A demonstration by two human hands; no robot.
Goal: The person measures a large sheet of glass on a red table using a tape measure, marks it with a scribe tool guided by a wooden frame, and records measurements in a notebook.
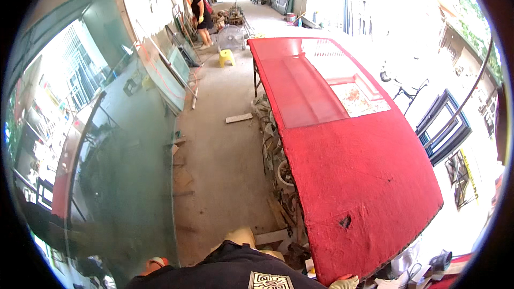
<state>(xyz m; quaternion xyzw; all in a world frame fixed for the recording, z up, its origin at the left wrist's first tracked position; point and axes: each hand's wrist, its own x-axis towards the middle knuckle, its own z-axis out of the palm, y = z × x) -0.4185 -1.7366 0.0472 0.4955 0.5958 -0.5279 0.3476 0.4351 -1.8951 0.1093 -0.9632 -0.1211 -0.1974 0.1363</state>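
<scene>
My left hand (pixel 156 263), with orange and pale colouring as of a work glove, is low beside my dark shirt, close to the near edge of a large greenish glass sheet (pixel 134 171). Its fingers are mostly hidden, and whether it touches the glass I cannot make out. At the near edge of a long red cloth-covered table (pixel 364 182), my right hand (pixel 344 282) rests in a pale glove with reddish fingertips. Those fingers lie on the cloth, and nothing shows in them. A clear, reflecting glass pane (pixel 316 91) lies flat on the table's far half.
A yellow stool (pixel 226 58) stands in the aisle, with a pale block (pixel 239 119) on the floor nearer me. Another person (pixel 199 16) stands by the left wall. Scraps and a white bucket (pixel 285 172) sit under the table; dark frames (pixel 447 128) lean at right.
</scene>
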